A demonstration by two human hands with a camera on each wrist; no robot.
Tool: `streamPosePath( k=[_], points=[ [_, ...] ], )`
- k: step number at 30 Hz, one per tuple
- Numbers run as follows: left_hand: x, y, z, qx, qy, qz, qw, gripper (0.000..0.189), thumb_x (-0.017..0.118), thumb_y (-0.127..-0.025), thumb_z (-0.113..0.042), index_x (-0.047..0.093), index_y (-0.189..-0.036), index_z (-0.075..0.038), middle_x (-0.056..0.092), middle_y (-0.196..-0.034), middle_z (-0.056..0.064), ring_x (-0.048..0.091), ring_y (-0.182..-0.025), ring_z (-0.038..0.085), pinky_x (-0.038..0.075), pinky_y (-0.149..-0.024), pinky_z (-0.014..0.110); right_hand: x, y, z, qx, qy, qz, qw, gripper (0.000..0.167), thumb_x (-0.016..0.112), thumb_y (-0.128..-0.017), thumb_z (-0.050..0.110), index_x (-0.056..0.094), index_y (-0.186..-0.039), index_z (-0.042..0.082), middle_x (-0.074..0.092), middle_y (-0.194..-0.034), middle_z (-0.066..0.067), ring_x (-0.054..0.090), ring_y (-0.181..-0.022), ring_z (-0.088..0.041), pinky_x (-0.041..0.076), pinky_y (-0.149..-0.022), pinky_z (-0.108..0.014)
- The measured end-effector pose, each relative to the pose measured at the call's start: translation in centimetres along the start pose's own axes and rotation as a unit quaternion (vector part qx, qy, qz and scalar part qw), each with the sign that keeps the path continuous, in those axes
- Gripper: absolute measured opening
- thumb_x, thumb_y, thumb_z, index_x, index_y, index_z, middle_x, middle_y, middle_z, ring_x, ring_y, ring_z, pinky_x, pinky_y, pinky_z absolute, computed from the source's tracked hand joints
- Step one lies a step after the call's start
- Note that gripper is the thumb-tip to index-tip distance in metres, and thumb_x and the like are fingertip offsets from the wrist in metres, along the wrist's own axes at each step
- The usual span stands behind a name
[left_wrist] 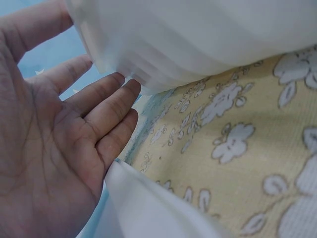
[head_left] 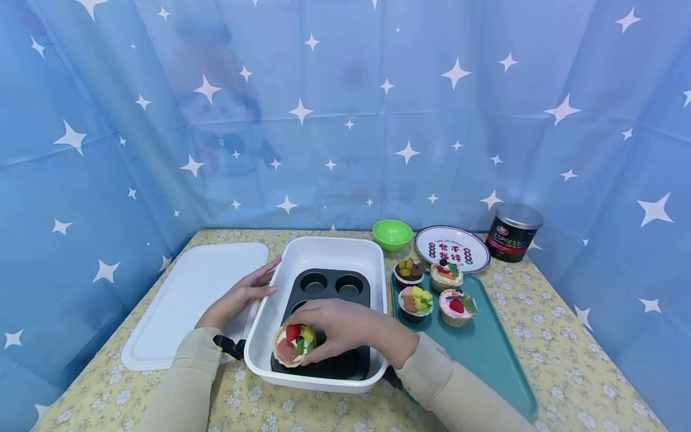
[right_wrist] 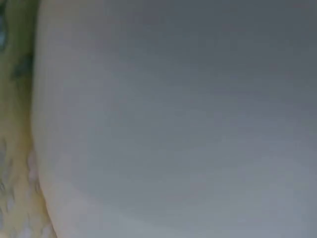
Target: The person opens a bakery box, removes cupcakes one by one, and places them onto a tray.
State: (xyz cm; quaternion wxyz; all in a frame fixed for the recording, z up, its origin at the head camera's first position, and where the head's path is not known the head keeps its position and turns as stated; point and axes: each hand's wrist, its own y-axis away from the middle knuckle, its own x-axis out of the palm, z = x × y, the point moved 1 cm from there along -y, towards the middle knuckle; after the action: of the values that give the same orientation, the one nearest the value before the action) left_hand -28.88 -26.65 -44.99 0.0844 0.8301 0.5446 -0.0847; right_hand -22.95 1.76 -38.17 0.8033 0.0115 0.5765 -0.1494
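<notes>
My right hand [head_left: 337, 330] grips a fruit-topped cupcake [head_left: 294, 345] at the front left of a black muffin tin [head_left: 331, 291]. How far the cupcake sits in a cup cannot be seen. The tin lies inside a white rectangular container [head_left: 329, 249]; its back cups show bare, and the hand covers much of the rest. At the container's left wall, my left hand [head_left: 240, 298] touches the rim with extended fingers. The left wrist view shows that hand's palm [left_wrist: 54, 134] beside the container's outer wall [left_wrist: 198, 39]. A blurred white surface [right_wrist: 173, 124] fills most of the right wrist view.
To the right, several cupcakes [head_left: 415, 300] stand at the back of a teal tray [head_left: 486, 366]. Behind are a green bowl [head_left: 392, 234], a printed plate [head_left: 452, 247] and a black espresso can [head_left: 514, 233]. A white lid [head_left: 189, 306] lies on the left.
</notes>
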Motion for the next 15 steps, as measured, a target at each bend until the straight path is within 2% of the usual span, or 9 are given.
streamPosePath(
  k=[8, 15],
  points=[
    [0.0, 0.0, 0.1, -0.002, 0.006, -0.002, 1.0, 0.075, 0.063, -0.098, -0.029, 0.023, -0.161, -0.039, 0.024, -0.165, 0.005, 0.026, -0.15, 0.032, 0.021, -0.117, 0.059, -0.7, 0.4, -0.5, 0.005, -0.015, -0.022, 0.9996, 0.065, 0.073, -0.089, 0.051, 0.055, -0.143, 0.02, 0.058, -0.137, 0.005, 0.053, -0.123, -0.003, 0.044, -0.1, -0.019],
    [0.0, 0.0, 0.0, -0.005, 0.007, -0.004, 1.0, 0.075, 0.064, -0.097, -0.029, 0.025, -0.16, -0.041, 0.025, -0.165, 0.004, 0.026, -0.15, 0.03, 0.022, -0.117, 0.059, -1.2, 0.7, -0.4, 0.008, -0.025, -0.031, 0.9992, 0.065, 0.076, -0.087, 0.05, 0.056, -0.142, 0.02, 0.058, -0.137, 0.005, 0.054, -0.123, -0.003, 0.045, -0.101, -0.021]
  ],
)
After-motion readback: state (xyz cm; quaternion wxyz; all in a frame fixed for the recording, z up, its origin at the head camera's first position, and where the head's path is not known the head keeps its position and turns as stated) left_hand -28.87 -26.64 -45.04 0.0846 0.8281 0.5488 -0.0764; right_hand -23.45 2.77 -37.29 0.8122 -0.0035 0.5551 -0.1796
